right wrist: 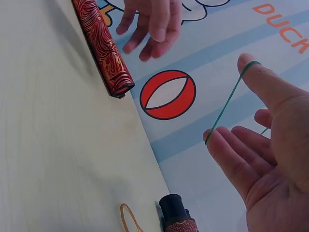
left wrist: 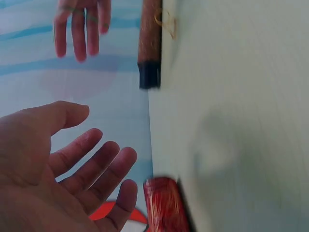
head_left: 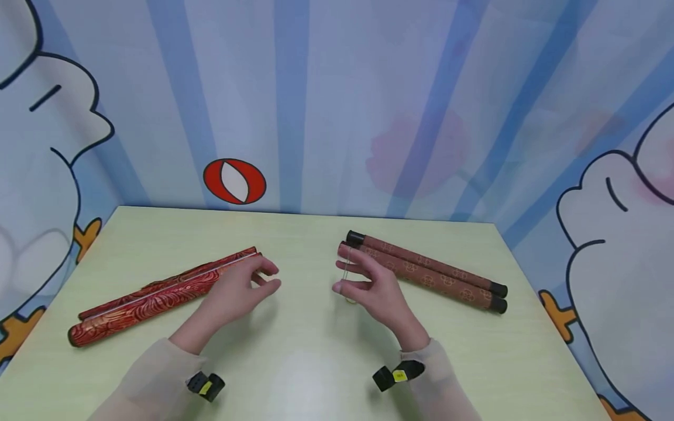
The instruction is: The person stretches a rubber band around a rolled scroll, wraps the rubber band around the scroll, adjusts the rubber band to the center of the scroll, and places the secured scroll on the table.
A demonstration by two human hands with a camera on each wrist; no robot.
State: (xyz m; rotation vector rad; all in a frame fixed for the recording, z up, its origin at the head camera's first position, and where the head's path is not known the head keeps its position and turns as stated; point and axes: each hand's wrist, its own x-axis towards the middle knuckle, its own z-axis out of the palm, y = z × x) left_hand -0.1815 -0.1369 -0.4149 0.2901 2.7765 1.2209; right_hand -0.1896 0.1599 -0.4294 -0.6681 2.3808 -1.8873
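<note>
My right hand (head_left: 376, 289) is held above the table with thumb and fingers spread. A thin green rubber band (right wrist: 226, 105) is stretched from its thumb to its fingers. Beyond this hand lie two brown patterned tubes (head_left: 429, 278) with black end caps, side by side. A yellowish rubber band (right wrist: 123, 212) lies on the table close to the tubes' near ends. My left hand (head_left: 242, 289) hovers empty, fingers loosely bent and apart, by the inner end of two long red swirl-patterned rods or tubes (head_left: 147, 301); it hides part of them.
The pale tabletop (head_left: 310, 356) carries both pairs, red at left and brown at right, each slanting. A blue striped backdrop (head_left: 337, 105) with cartoon drawings rises behind the table's back edge and along its sides.
</note>
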